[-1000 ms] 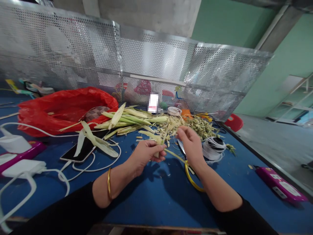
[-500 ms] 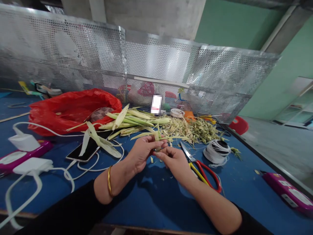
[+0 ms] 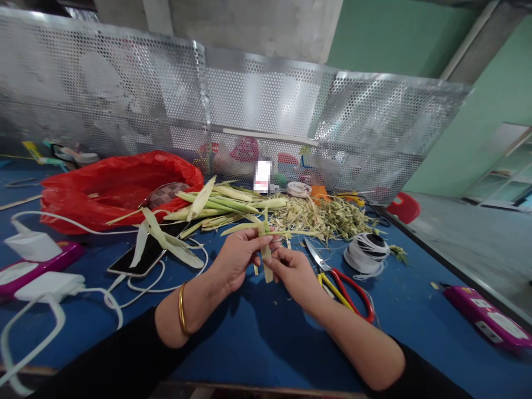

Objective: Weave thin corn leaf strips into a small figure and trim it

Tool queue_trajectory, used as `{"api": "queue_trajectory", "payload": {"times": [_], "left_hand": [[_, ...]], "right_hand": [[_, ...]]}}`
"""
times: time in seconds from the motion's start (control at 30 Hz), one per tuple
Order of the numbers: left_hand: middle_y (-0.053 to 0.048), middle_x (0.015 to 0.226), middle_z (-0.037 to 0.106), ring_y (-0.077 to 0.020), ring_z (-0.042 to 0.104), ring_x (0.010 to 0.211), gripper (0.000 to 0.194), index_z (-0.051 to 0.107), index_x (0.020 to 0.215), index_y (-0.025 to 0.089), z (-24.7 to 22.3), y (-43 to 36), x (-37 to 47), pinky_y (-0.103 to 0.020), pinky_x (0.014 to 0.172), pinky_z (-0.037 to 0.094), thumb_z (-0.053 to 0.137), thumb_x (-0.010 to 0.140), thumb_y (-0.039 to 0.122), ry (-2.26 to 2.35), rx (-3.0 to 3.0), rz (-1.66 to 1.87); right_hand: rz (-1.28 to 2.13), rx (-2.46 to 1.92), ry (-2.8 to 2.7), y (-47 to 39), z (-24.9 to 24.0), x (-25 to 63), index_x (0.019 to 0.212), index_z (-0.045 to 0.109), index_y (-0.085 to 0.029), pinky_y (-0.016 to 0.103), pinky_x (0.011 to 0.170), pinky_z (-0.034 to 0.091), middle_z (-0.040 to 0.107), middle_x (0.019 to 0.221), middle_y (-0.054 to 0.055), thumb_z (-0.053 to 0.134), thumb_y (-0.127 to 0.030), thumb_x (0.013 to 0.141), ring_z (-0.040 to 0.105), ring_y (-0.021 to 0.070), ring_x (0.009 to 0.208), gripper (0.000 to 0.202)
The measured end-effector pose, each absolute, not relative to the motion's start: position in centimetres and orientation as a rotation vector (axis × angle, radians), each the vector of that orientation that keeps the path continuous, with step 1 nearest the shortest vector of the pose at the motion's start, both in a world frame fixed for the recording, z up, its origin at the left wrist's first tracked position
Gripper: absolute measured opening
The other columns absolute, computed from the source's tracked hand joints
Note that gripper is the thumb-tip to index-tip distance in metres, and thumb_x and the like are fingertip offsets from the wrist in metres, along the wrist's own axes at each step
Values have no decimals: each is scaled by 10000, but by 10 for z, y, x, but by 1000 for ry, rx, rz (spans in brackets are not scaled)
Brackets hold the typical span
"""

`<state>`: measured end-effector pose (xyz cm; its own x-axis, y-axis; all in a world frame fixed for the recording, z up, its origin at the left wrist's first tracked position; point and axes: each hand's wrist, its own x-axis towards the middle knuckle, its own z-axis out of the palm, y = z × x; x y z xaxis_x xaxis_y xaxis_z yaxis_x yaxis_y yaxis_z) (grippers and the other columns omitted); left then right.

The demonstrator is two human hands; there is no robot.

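Observation:
Between my hands, above the blue table (image 3: 249,343), are pale green leaf strips (image 3: 266,265) that look like corn husk, crossing one another. My left hand (image 3: 239,252) pinches them where they cross, thumb on top. One strip hangs down from the crossing, and others stick out up, left and right. My right hand (image 3: 291,269) has thumb and fingers closed at the right edge of the hanging strip. Scissors (image 3: 338,285) with red and yellow handles lie just right of my right hand, blades apart. Behind my hands is a pile of long green husk leaves (image 3: 224,205).
A red plastic bag (image 3: 120,188) stands at the left, with a phone (image 3: 145,252) and white cables in front of it. Dried plant bits (image 3: 344,216) are heaped at the back right, near a spool of white cord (image 3: 366,255). Purple power strips (image 3: 488,316) lie at both sides. A perforated metal screen (image 3: 266,100) closes off the back.
The strip that was folded up at my fingers now hangs down below the crossing. My right hand has shifted slightly down and away from my left fingertips. The view has turned a little.

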<state>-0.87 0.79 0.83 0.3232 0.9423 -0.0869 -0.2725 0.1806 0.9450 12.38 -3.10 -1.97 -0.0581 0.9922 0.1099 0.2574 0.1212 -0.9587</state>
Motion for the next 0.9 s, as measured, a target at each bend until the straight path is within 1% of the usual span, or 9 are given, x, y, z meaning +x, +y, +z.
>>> {"api": "queue_trajectory", "payload": {"times": [0.17, 0.37, 0.47, 0.53, 0.6, 0.63, 0.73, 0.83, 0.9], "left_hand": [[-123, 977, 734, -192, 697, 868, 120, 705, 853, 113, 14, 12, -13, -123, 351, 326, 702, 739, 152, 866, 1020, 1053], [-121, 931, 737, -190, 694, 818, 136, 731, 827, 117, 17, 10, -12, -131, 340, 288, 726, 705, 177, 907, 997, 1075], [-117, 841, 734, -126, 636, 584, 191, 737, 791, 102, 14, 7, -10, -147, 324, 275, 765, 660, 238, 906, 996, 1041], [-95, 759, 726, -60, 476, 382, 279, 742, 807, 100, 11, 4, -9, -177, 307, 283, 790, 625, 305, 894, 988, 972], [-87, 722, 722, -26, 362, 318, 334, 746, 811, 97, 10, 3, -8, -190, 299, 278, 801, 599, 348, 896, 997, 937], [-93, 721, 723, -28, 380, 330, 332, 747, 795, 92, 9, 3, -7, -184, 304, 273, 803, 593, 350, 903, 1014, 948], [-108, 740, 728, -91, 563, 492, 266, 746, 766, 94, 9, 3, -7, -158, 336, 277, 789, 609, 305, 935, 1047, 1021], [-92, 767, 732, -140, 638, 641, 237, 744, 813, 117, 8, 5, -8, -158, 357, 293, 759, 641, 280, 935, 1036, 1029], [-76, 750, 726, -118, 615, 611, 228, 746, 804, 121, 7, 7, -9, -159, 364, 277, 758, 649, 287, 941, 1055, 1003]], "right_hand": [[1164, -1317, -1602, -36, -12, 129, 560, 479, -196, 238, 499, 316, 465, 469, -47, 590, -349, 750, 416, 97, 451, 268], [1304, -1322, -1679, -41, -5, 129, 557, 482, -190, 243, 515, 342, 449, 512, -43, 625, -334, 735, 449, 109, 497, 270], [1344, -1164, -1481, -41, -3, 123, 725, 577, -183, 251, 615, 418, 581, 682, -13, 676, -397, 720, 536, 129, 631, 235], [1430, -1054, -1364, -40, -4, 119, 820, 611, -173, 278, 719, 456, 641, 780, 19, 688, -455, 713, 595, 153, 731, 311], [1480, -1081, -1327, -39, -7, 118, 798, 626, -158, 287, 711, 462, 651, 697, 29, 638, -513, 747, 608, 155, 681, 359], [1459, -1132, -1342, -39, -10, 117, 763, 623, -158, 277, 657, 454, 632, 618, 20, 594, -532, 777, 590, 146, 607, 375], [1181, -1285, -1542, -38, -17, 120, 685, 590, -179, 244, 528, 383, 563, 492, -8, 457, -488, 877, 497, 120, 466, 387], [818, -1384, -1833, -41, -18, 123, 666, 567, -197, 240, 526, 360, 568, 509, -13, 409, -358, 925, 493, 120, 469, 343], [547, -1409, -1975, -44, -13, 127, 682, 574, -201, 253, 560, 372, 608, 586, 7, 405, -310, 934, 536, 140, 536, 322]]}}
